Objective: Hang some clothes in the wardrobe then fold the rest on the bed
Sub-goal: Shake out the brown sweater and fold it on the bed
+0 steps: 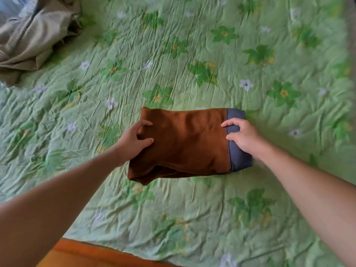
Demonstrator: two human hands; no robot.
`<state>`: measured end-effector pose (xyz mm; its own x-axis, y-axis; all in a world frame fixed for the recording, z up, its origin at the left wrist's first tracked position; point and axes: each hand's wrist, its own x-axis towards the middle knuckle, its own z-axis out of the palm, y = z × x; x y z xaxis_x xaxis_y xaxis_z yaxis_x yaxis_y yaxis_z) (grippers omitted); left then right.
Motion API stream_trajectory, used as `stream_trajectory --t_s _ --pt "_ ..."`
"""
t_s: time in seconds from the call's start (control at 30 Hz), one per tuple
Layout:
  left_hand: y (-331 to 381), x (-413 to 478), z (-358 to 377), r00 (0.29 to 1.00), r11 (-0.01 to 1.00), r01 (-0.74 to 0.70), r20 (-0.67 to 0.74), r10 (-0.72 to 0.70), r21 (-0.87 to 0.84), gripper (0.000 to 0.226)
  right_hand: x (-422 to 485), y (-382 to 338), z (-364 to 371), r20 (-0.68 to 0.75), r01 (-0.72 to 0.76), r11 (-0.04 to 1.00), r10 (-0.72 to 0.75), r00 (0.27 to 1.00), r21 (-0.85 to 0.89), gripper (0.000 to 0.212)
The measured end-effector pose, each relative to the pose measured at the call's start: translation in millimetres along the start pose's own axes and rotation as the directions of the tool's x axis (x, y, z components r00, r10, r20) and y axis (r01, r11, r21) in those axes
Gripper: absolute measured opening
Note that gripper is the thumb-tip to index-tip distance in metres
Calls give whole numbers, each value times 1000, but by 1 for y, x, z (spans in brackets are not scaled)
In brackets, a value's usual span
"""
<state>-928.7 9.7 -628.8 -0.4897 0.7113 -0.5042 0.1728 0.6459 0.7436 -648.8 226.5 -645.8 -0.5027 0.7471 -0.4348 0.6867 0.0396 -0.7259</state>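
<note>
i see the green flowered bed (250, 45) filling the view. a beige garment (34, 35) lies crumpled at its far left corner, cut off by the frame. mid-bed lies a folded brown garment (185, 143) over a blue-grey cloth (238, 157) (mostly hidden). my left hand (133, 141) pinches the brown end, some of its fingers tucked out of sight; my right hand (242, 135) curls bunched fingers on the blue-grey cloth.

Left hand (134, 139) and right hand (243, 136) reach forward, each grip curled.
</note>
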Motion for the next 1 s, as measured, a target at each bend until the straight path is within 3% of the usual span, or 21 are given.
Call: stream_trajectory --t_s 0.1,0.23,0.5,0.6,0.77,1.0 --pt "34 -31 -8 997 996 -36 75 30 79 49 -58 -21 -23 -37 9 992 -14 999 -125 33" --pt "110 -90 -29 974 974 -141 202 103 179 52 -152 -69 -76 -129 -16 989 -3 992 -144 31" --pt "287 -236 -63 883 842 -338 452 128 421 53 -347 -165 -191 -206 -102 986 74 976 -129 31" --pt "347 -290 -64 839 768 -432 523 150 473 50 -421 -186 -232 -302 -142 982 100 948 -121 30" --pt "440 -371 -46 762 626 -580 618 193 521 41 -536 -205 -294 -399 -217 976 201 895 5 23" --pt "537 -465 27 642 516 -731 706 298 448 38 -662 -191 -372 -538 -256 964 255 804 74 18"
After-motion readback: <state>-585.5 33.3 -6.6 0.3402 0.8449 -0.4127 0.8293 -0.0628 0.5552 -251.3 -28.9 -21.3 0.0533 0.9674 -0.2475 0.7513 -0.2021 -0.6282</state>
